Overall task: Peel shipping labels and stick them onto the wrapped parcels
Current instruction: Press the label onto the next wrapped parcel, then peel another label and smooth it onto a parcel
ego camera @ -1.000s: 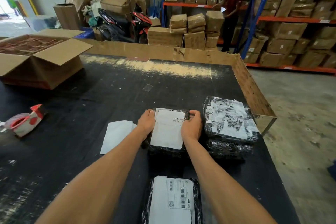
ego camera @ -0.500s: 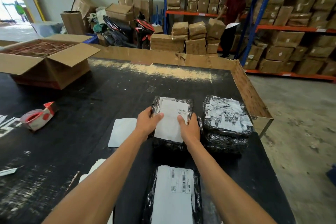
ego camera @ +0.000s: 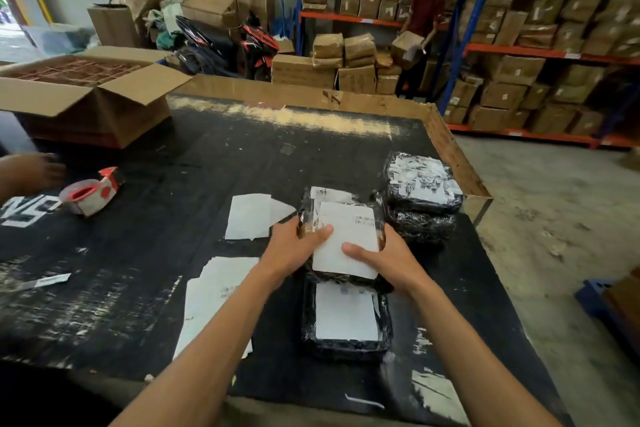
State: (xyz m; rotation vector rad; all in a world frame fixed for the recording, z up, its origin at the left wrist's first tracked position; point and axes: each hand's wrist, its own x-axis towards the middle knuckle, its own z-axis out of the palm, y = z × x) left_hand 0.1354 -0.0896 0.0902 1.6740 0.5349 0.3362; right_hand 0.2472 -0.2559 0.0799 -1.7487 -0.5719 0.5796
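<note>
A black-wrapped parcel [ego camera: 313, 204] with a white shipping label [ego camera: 346, 239] on top is held up between both hands over the black table [ego camera: 207, 166]. My left hand [ego camera: 294, 248] grips its left side, thumb on the label. My right hand [ego camera: 388, 258] grips its right side, thumb also on the label. Just below it lies another wrapped parcel [ego camera: 346, 347] with a label [ego camera: 346, 312]. A stack of two wrapped parcels [ego camera: 420, 198] sits to the right. Loose label sheets [ego camera: 211, 295] lie to the left.
A white backing sheet [ego camera: 247, 217] lies beside the held parcel. A tape dispenser [ego camera: 91, 191] sits at the left, near another person's hand [ego camera: 31, 172]. An open cardboard box [ego camera: 86, 94] stands at the back left. The table has a cardboard rim [ego camera: 450, 149]. A person works at the shelves [ego camera: 420, 28].
Both hands have shifted from pressing the label flat to gripping the parcel's sides, and the parcel has come nearer, over the lower parcel. Another person's hand has appeared at the left.
</note>
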